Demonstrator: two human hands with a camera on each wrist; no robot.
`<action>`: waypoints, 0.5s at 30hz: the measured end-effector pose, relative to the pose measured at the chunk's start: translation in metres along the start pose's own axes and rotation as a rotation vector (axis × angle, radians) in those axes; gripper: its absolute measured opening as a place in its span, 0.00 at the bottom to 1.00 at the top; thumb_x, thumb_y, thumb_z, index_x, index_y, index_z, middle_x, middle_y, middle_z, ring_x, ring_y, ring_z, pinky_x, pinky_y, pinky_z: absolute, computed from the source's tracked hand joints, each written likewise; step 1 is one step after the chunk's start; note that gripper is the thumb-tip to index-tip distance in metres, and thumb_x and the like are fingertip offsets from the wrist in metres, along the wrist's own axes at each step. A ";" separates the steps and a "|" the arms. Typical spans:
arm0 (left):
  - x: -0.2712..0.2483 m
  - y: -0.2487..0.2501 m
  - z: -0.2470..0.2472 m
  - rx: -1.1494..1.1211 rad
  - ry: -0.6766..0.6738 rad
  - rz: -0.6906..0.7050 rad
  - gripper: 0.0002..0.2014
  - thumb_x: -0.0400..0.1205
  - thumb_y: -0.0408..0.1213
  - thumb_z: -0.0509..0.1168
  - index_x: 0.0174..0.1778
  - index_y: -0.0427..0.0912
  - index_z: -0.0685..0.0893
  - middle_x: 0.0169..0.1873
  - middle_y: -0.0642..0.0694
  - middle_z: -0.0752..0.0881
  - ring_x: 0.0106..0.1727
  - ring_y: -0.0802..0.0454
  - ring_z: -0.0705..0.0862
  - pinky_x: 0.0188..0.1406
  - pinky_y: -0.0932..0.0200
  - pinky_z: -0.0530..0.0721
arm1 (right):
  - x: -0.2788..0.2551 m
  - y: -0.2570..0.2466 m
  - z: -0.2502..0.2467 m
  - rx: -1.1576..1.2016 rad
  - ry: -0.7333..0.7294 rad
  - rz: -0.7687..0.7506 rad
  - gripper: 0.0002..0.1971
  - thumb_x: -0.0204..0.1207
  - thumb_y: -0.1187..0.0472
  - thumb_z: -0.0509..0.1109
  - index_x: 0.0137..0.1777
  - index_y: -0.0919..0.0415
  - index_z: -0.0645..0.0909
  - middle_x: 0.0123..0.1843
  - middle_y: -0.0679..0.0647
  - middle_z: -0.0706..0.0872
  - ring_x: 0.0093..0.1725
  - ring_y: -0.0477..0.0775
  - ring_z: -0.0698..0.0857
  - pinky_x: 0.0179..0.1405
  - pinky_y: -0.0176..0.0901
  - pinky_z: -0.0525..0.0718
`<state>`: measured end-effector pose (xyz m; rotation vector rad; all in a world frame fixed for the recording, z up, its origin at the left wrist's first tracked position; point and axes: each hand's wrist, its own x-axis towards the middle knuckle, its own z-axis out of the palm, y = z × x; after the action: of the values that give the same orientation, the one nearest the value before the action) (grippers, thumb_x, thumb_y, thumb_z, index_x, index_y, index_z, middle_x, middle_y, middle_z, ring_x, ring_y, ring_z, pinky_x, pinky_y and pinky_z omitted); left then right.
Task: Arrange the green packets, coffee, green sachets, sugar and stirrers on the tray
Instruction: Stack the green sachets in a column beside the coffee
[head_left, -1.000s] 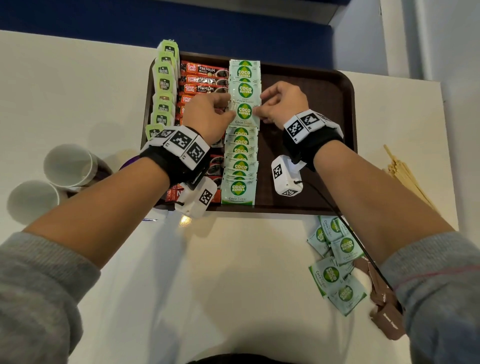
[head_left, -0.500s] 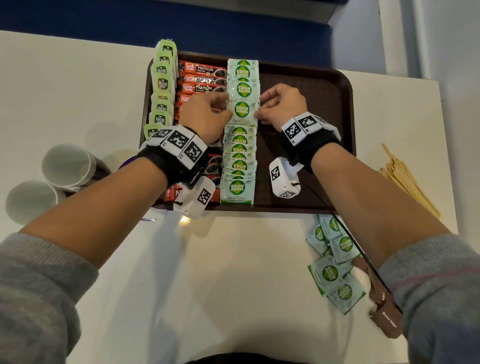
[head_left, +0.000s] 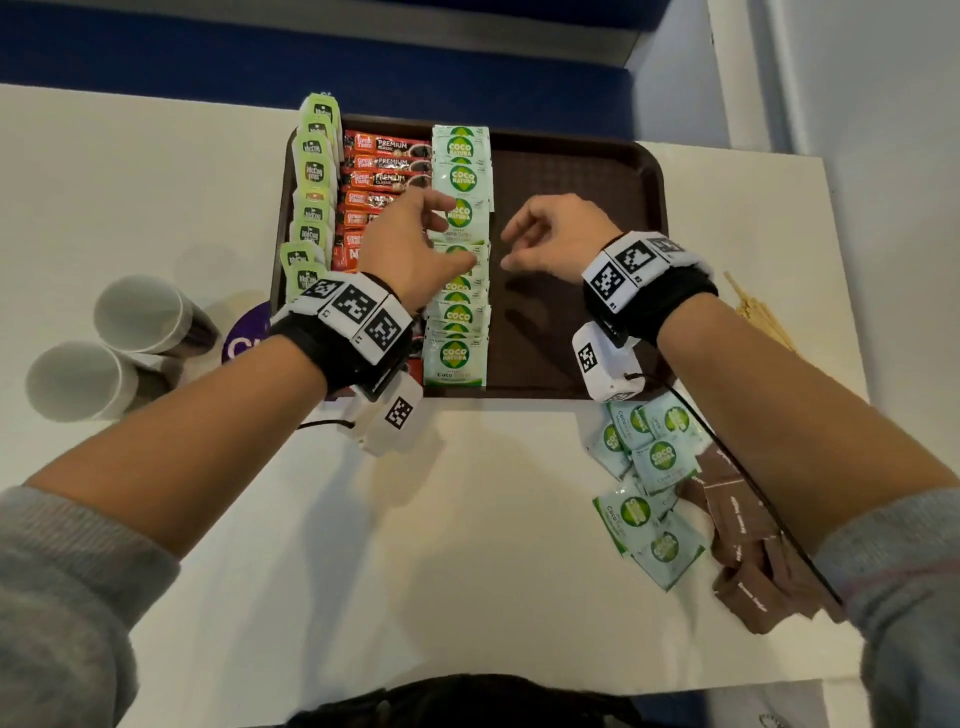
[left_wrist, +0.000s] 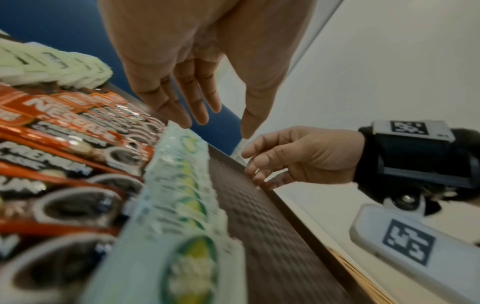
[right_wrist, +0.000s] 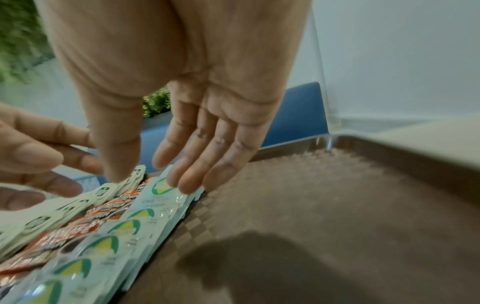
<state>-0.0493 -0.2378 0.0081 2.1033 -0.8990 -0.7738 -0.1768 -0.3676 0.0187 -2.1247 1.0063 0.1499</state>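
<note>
A brown tray (head_left: 587, 171) holds three columns: green packets (head_left: 311, 197) on its left edge, red coffee sticks (head_left: 387, 163) beside them, and overlapping green Coco Natura sachets (head_left: 460, 312) down the middle. My left hand (head_left: 415, 244) hovers over the sachet column with fingers relaxed, holding nothing. My right hand (head_left: 550, 239) hangs above the bare tray floor just right of that column, fingers loosely bent and empty. Loose green sachets (head_left: 644, 478) and brown sugar packets (head_left: 748, 545) lie on the table under my right forearm. Wooden stirrers (head_left: 763, 317) lie right of the tray.
Two white paper cups (head_left: 104, 348) lie on their sides on the table left of the tray, next to a purple disc (head_left: 247, 338). The white table ends at a blue wall behind the tray.
Both hands have let go of the sachet they pinched in the column and have spread apart; the right hand has drawn away to the right over the bare tray floor.
</note>
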 end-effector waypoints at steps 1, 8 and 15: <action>-0.010 0.005 0.003 0.021 -0.023 0.011 0.27 0.71 0.40 0.77 0.65 0.48 0.77 0.51 0.54 0.81 0.46 0.56 0.80 0.49 0.61 0.80 | -0.012 0.002 -0.004 -0.046 -0.048 -0.003 0.14 0.66 0.55 0.80 0.51 0.52 0.84 0.41 0.46 0.86 0.39 0.41 0.82 0.38 0.29 0.77; -0.088 0.031 0.055 0.184 -0.268 0.156 0.25 0.69 0.41 0.79 0.61 0.47 0.80 0.50 0.53 0.82 0.49 0.55 0.80 0.49 0.62 0.77 | -0.102 0.045 -0.014 -0.177 -0.201 0.077 0.14 0.63 0.56 0.82 0.46 0.50 0.84 0.39 0.46 0.86 0.38 0.44 0.83 0.45 0.39 0.81; -0.138 0.030 0.120 0.454 -0.511 0.218 0.30 0.70 0.45 0.78 0.68 0.47 0.77 0.62 0.46 0.79 0.61 0.48 0.79 0.58 0.58 0.76 | -0.166 0.104 -0.002 -0.522 -0.273 0.163 0.39 0.58 0.47 0.84 0.67 0.57 0.73 0.64 0.54 0.75 0.64 0.57 0.76 0.60 0.48 0.78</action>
<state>-0.2282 -0.1895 -0.0038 2.1599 -1.6820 -1.0925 -0.3632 -0.3085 0.0247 -2.3863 1.0539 0.8395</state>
